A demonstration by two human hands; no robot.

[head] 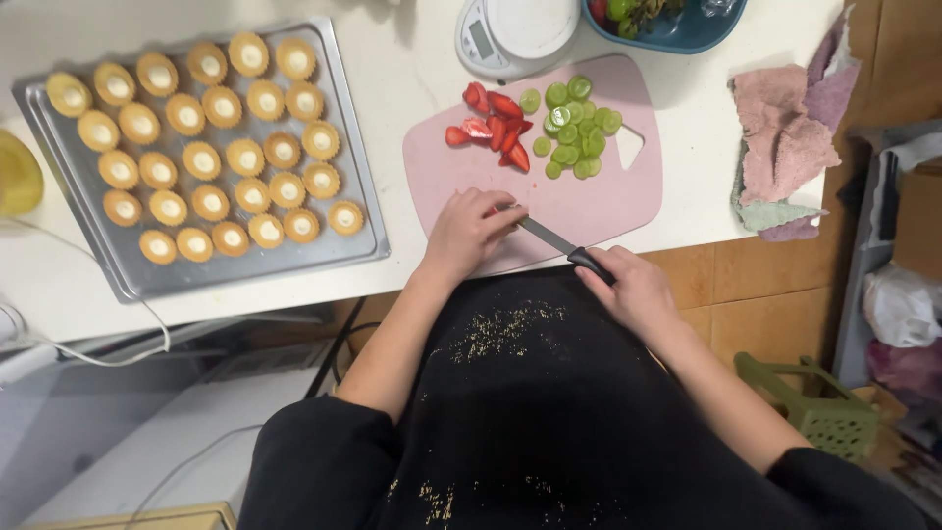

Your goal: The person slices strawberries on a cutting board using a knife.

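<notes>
Pink plastic cutting board (pixel 589 211) lies on the white counter (pixel 412 79), and both hands work at its near edge. The right hand (pixel 636 290) is closed around the black handle of a knife (pixel 559 240), fingers wrapped tight together. The long axis of the knife runs diagonally: the handle is low and to the right, and the blade points up and to the left, toward the left hand (pixel 469 231). The tip goes under the fingers of that hand. The left hand has its fingers curled and pressed together, pinching down a small red piece on the board; the piece is mostly hidden, so I cannot tell its shape. Further back on the board lie cut strawberry pieces (pixel 494 123) and, just beside them, green grape slices (pixel 574 128). Left of the board stands a metal tray (pixel 59 196) with rows of small tart shells (pixel 211 147).
</notes>
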